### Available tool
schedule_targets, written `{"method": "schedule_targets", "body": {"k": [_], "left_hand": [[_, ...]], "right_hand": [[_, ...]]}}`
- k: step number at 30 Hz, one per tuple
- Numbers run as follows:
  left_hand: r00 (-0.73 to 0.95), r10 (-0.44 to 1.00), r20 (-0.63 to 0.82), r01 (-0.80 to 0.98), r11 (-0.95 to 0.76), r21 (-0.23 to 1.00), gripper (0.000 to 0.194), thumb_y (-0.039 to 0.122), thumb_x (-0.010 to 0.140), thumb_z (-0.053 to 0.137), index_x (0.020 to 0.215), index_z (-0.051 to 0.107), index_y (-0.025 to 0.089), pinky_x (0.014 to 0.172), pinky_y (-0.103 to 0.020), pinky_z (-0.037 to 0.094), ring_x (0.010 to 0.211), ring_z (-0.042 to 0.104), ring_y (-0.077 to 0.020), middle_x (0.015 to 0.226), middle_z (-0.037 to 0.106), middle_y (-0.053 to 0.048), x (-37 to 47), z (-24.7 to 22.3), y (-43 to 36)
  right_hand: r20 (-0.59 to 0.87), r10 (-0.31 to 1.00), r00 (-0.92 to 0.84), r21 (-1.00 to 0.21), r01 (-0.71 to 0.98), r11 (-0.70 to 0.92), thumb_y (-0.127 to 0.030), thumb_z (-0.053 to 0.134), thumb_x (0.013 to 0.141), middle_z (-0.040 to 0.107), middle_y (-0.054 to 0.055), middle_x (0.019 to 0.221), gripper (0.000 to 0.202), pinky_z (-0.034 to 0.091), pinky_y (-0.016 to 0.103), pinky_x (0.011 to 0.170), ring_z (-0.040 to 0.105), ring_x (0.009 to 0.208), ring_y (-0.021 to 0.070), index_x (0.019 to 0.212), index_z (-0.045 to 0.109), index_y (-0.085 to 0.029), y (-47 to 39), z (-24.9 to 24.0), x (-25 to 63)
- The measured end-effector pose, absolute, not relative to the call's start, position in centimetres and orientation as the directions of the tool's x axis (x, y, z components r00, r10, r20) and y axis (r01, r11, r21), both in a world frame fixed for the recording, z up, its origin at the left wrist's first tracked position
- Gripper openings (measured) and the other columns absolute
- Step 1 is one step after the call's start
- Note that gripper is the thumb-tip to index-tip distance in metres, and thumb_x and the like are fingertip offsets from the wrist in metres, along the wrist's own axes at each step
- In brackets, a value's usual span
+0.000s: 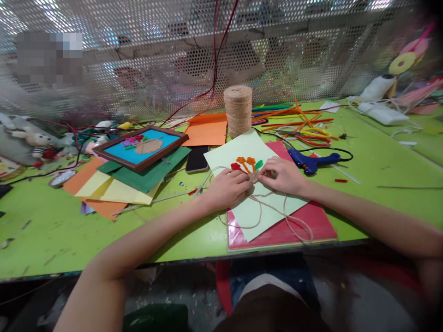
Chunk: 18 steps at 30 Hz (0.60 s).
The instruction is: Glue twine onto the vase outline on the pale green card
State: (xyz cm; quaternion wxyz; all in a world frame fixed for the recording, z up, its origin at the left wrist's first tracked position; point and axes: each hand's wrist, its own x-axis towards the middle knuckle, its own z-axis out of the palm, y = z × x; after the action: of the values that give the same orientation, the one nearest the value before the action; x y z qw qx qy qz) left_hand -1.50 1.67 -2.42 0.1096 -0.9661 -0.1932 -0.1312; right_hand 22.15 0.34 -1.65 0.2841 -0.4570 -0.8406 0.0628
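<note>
A pale green sheet of paper (256, 226) lies tilted under both hands, bearing orange flowers (241, 160), a red flower (236, 166) and a green leaf (259, 164). Below the stems is a small patch of jute twine (254, 176), with loose strands looping over the paper. My left hand (231, 186) rests on the paper, its fingers bent together and the tips closed at the patch's left side. From the right, my right hand (283, 175) pinches the twine between thumb and fingers. Fingers hide part of the patch.
A twine spool (238, 110) stands behind the paper. A blue glue gun (311, 161) lies right, near pipe cleaners (308, 121). Beneath the paper is a red book-like board (321, 221). Left are a framed picture (138, 147), coloured sheets (138, 180) and a phone (197, 160).
</note>
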Motion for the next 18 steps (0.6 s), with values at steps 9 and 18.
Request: {"method": "schedule_targets", "body": {"k": [9,18], "left_hand": [[0.887,0.309,0.342,0.391,-0.897,-0.204,0.029,0.022,0.095,0.043,0.117,0.063,0.019,0.080,-0.034,0.040,0.097,0.061,-0.0196,0.107,0.071,-0.005,-1.4,-2.7,1.7],[0.883,0.323,0.340,0.377,-0.921,-0.103,0.028,0.026,0.096,0.042,0.109,0.065,0.018,0.081,-0.034,0.040,0.099,0.058,-0.0205,0.106,0.068,-0.008,-0.1,-2.6,2.6]], "right_hand": [[0.406,0.811,-0.422,-0.353,0.746,0.565,-0.030,0.063,0.082,0.064,0.004,0.068,0.015,0.040,0.028,0.065,0.054,0.069,0.0156,0.074,0.070,-0.019,0.5,-1.8,22.2],[0.373,0.860,-0.349,-0.414,0.767,0.491,-0.038,0.066,0.081,0.065,0.004,0.071,0.020,0.040,0.027,0.066,0.058,0.072,0.0161,0.076,0.070,-0.020,0.4,-1.5,23.1]]}}
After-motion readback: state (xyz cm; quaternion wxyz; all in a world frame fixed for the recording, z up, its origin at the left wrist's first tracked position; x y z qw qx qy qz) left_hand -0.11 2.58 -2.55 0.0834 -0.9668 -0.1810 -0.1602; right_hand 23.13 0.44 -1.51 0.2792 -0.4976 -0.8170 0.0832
